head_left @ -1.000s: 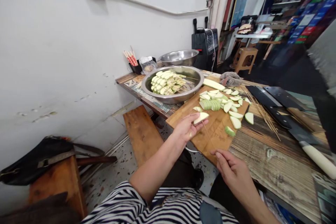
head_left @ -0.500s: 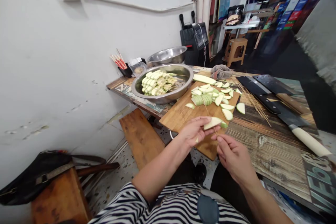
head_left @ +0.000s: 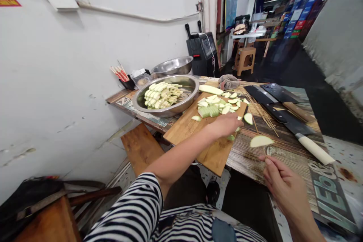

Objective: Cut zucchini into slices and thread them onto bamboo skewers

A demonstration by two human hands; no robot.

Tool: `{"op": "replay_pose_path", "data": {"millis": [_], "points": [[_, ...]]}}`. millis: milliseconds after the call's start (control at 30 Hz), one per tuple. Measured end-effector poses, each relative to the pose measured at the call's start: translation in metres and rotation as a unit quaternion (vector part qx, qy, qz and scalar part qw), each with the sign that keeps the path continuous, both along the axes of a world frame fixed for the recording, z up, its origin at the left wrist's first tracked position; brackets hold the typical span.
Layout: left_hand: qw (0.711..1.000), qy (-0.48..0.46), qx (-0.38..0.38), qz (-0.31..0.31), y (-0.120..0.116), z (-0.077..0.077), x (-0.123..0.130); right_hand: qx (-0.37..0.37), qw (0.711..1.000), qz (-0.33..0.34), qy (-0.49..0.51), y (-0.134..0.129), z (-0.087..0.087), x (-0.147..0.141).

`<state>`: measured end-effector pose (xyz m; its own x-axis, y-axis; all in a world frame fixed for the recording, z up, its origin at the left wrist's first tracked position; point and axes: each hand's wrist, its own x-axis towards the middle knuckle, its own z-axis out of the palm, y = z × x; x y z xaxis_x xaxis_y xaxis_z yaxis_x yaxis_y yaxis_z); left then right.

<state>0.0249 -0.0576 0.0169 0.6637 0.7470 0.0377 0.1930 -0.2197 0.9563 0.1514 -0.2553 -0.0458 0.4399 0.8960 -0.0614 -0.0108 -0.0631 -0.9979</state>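
My right hand (head_left: pixel 283 181) pinches the lower end of a bamboo skewer (head_left: pixel 264 152), off the table's front edge. One pale half-moon zucchini slice (head_left: pixel 261 141) sits on that skewer, whose tip points up and away. Over the right edge of the wooden cutting board (head_left: pixel 184 126), my left hand (head_left: pixel 227 124) is lowered with its fingers bent together among slices; what lies under the fingertips is hidden. Cut zucchini slices (head_left: pixel 208 111) are heaped on the board. A steel basin (head_left: pixel 167 111) to the left holds skewered zucchini (head_left: pixel 161 94).
Cleavers (head_left: pixel 295 123) and a knife with a pale handle (head_left: pixel 316 148) lie at the right. Loose skewers (head_left: pixel 265 113) are beside the board. A zucchini piece (head_left: pixel 211 90), a grey cloth (head_left: pixel 228 82) and a second basin (head_left: pixel 172 66) stand behind. A wooden bench (head_left: pixel 141 147) is below left.
My left hand has let go of the slice on the skewer and moved away to the slices on the board. The right hand has carried the skewer and slice to the right.
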Motion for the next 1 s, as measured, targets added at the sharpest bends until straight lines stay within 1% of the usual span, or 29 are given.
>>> {"op": "replay_pose_path", "data": {"millis": [67, 133, 267, 333, 400, 467, 500, 533, 600, 667, 733, 800, 900, 1000], "points": [[1.000, 0.016, -0.008, -0.025, 0.010, 0.003, 0.006, -0.018, 0.999, 0.007, 0.026, -0.003, -0.004, 0.004], [0.998, 0.037, 0.009, -0.046, 0.018, 0.008, 0.009, -0.025, 0.999, 0.005, 0.047, -0.004, -0.007, 0.006], [0.993, 0.087, 0.051, -0.065, 0.025, 0.014, 0.006, -0.025, 0.998, 0.001, 0.057, -0.004, -0.003, 0.004], [0.993, 0.090, 0.057, -0.053, 0.025, 0.011, -0.001, -0.023, 0.998, 0.009, 0.051, -0.005, 0.000, 0.002], [0.994, 0.073, 0.070, -0.033, 0.022, 0.004, -0.012, -0.024, 0.999, 0.021, 0.038, -0.006, 0.003, -0.002], [0.997, 0.024, 0.075, 0.005, 0.015, -0.006, -0.027, -0.027, 0.999, 0.038, 0.022, -0.008, 0.003, -0.008], [0.997, -0.013, 0.062, 0.037, 0.011, -0.011, -0.035, -0.029, 0.998, 0.051, 0.014, -0.009, 0.003, -0.011], [0.995, -0.057, 0.032, 0.076, 0.007, -0.015, -0.044, -0.031, 0.997, 0.066, 0.004, -0.010, 0.002, -0.014], [0.976, -0.149, -0.072, 0.145, -0.003, -0.020, -0.061, -0.034, 0.994, 0.100, -0.010, -0.010, -0.001, -0.022], [0.943, -0.208, -0.189, 0.177, -0.012, -0.018, -0.077, -0.037, 0.990, 0.137, -0.019, -0.009, -0.004, -0.030], [0.915, -0.229, -0.274, 0.189, -0.018, -0.014, -0.091, -0.039, 0.984, 0.169, -0.027, -0.007, -0.006, -0.038], [0.888, -0.242, -0.327, 0.213, -0.021, -0.009, -0.101, -0.038, 0.980, 0.193, -0.041, -0.004, -0.007, -0.044], [0.844, -0.276, -0.389, 0.247, -0.021, -0.007, -0.109, -0.044, 0.975, 0.208, -0.066, -0.002, -0.003, -0.049], [0.816, -0.302, -0.412, 0.270, -0.020, -0.008, -0.112, -0.056, 0.974, 0.211, -0.066, -0.002, 0.001, -0.052]]}}
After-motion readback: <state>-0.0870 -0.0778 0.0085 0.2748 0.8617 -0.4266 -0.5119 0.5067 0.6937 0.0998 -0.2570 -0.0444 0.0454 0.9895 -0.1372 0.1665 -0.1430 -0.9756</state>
